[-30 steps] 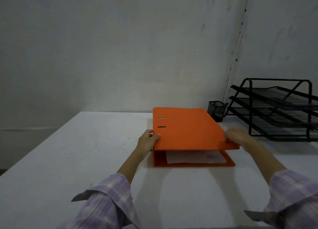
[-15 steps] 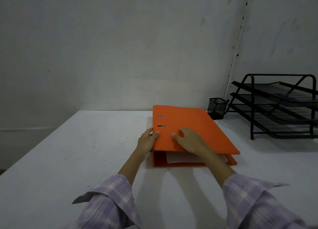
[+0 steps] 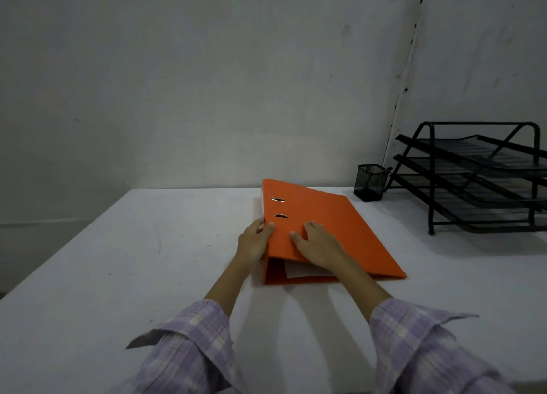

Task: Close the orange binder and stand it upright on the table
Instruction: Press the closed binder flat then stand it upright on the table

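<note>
The orange binder (image 3: 334, 231) lies flat on the white table (image 3: 124, 275), its cover down over the white paper that shows at the near edge. Two metal slots sit near its spine on the left. My left hand (image 3: 254, 242) grips the spine side, thumb on top of the cover. My right hand (image 3: 316, 245) lies flat on the cover near the spine with fingers spread, pressing down.
A black mesh pen cup (image 3: 370, 182) stands behind the binder at the right. A black three-tier wire paper tray (image 3: 479, 180) fills the far right. A grey wall runs along the table's back edge.
My right hand left the cover's right edge, crossed to the spine side and now presses flat on it. The cover has come down closer to the pages. My left hand stayed.
</note>
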